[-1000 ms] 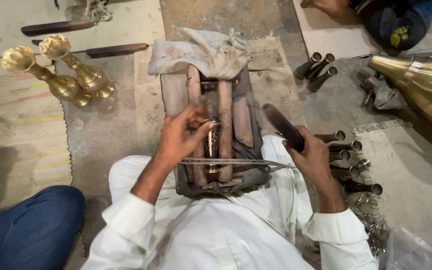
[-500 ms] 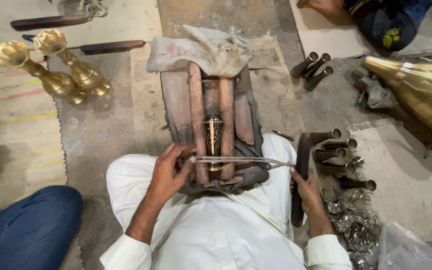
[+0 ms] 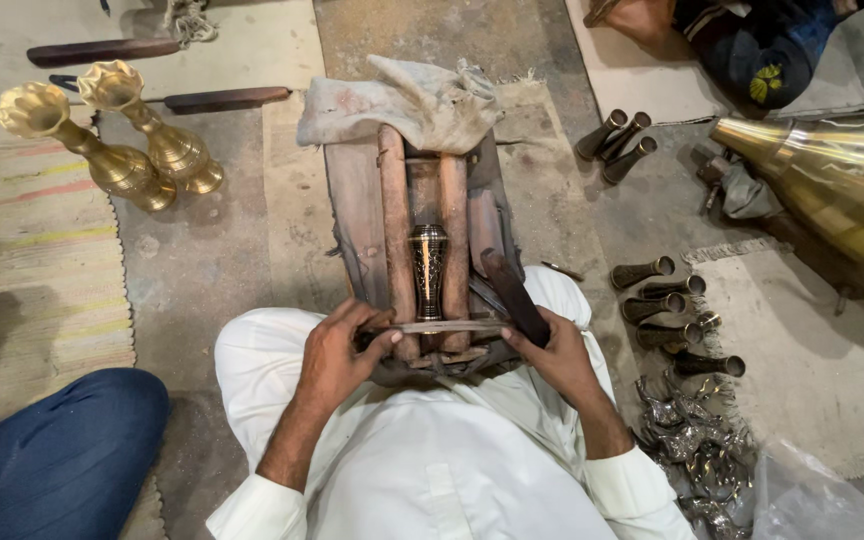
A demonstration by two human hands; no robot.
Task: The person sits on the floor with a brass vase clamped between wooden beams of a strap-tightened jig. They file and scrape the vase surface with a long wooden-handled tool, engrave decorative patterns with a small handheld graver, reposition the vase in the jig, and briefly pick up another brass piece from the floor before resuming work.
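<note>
A dark engraved brass piece lies between two wooden rollers on a wooden work block between my knees. My left hand pinches the left end of a thin metal rod that lies across the block's near end. My right hand grips a dark wooden-handled tool, which slants up over the block's right side. A grey cloth covers the block's far end.
Two tall brass vases stand at the far left beside two dark wooden bars. Several small brass tubes lie to my right, a large brass cone beyond them. Another person's blue-clad leg is at lower left.
My left hand left the brass piece and dropped to the rod's left end. My right hand swung the dark tool from beside the block inward over its right side.
</note>
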